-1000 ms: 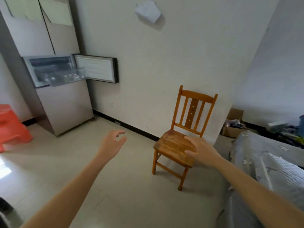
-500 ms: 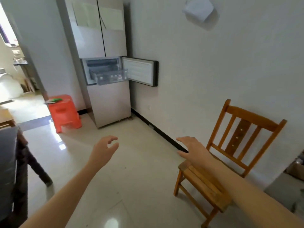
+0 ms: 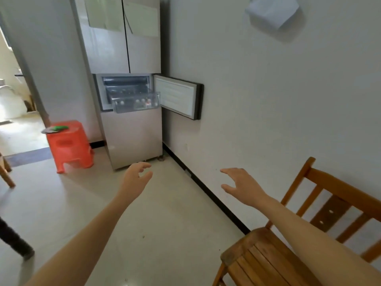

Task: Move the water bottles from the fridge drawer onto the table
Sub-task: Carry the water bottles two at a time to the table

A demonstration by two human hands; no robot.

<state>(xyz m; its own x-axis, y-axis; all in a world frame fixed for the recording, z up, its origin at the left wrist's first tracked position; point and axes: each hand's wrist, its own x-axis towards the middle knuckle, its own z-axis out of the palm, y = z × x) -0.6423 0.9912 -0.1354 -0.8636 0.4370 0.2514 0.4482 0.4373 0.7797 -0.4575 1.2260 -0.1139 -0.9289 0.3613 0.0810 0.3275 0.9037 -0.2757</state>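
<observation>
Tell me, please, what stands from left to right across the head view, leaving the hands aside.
red stool → fridge → open fridge door → wooden chair

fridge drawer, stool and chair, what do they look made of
The fridge drawer: probably clear plastic; its contents show through the front. The stool: orange-red moulded plastic, slightly glossy. The chair: varnished wood by the look, slatted seat with visible grain.

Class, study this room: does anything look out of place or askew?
Yes. The fridge door stands open and its clear drawer is pulled out, bottles inside. The paper on the wall hangs crooked.
</observation>
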